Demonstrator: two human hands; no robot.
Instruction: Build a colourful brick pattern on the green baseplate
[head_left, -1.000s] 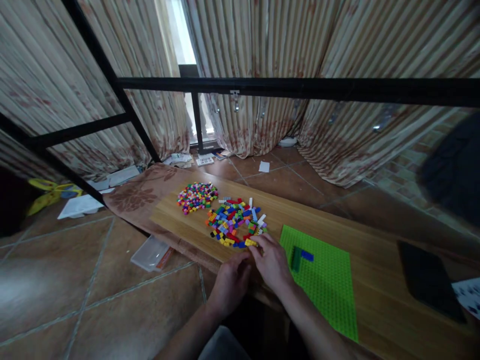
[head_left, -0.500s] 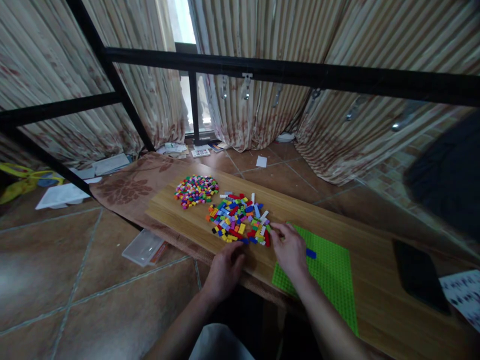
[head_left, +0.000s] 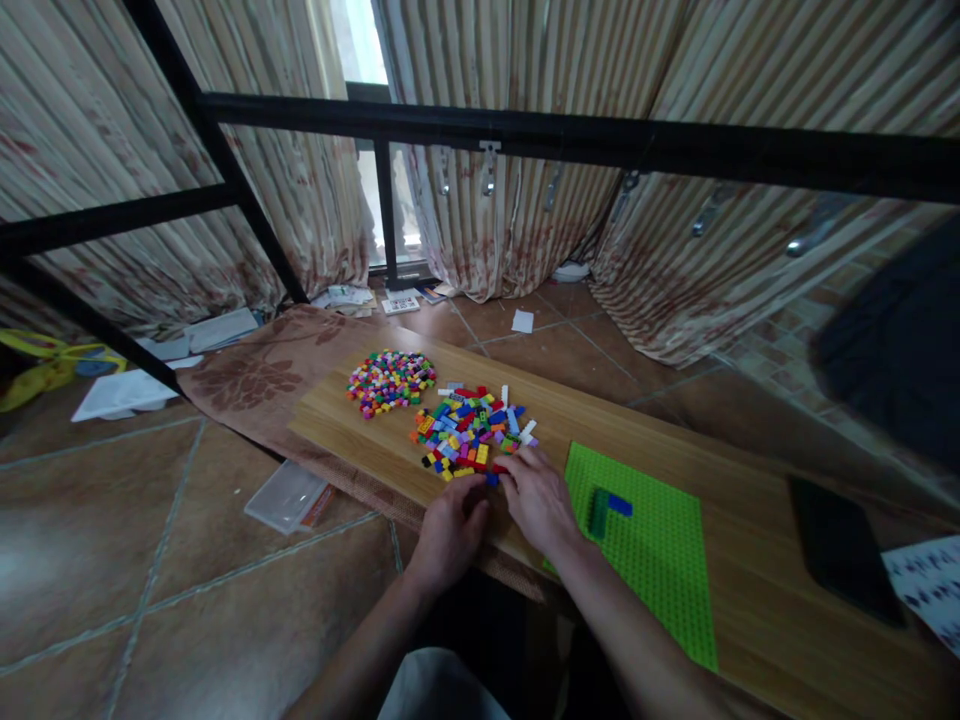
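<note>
My right hand [head_left: 538,503] reaches into the near right side of a pile of mixed toy building bricks [head_left: 465,422]. Its bent fingertips touch the bricks near a red one; whatever lies between them is hidden. At the pile's front edge rests my left hand [head_left: 448,532], fingers loosely curled, thumb apart, no brick visible in it. A blue brick [head_left: 620,505] and a dark green brick [head_left: 598,513] sit side by side on the light green baseplate [head_left: 664,570], right of my right hand.
A second pile of smaller bricks [head_left: 390,382] lies farther left on the wooden board [head_left: 337,415]. A dark flat device [head_left: 844,550] and a printed sheet [head_left: 930,590] lie at the right. A clear plastic lid [head_left: 289,495] is on the floor. A black metal rail [head_left: 555,130] crosses beyond.
My right hand has moved left from beside the baseplate, deeper into the pile's near side. The dark green brick on the baseplate is now uncovered. My left hand has hardly moved.
</note>
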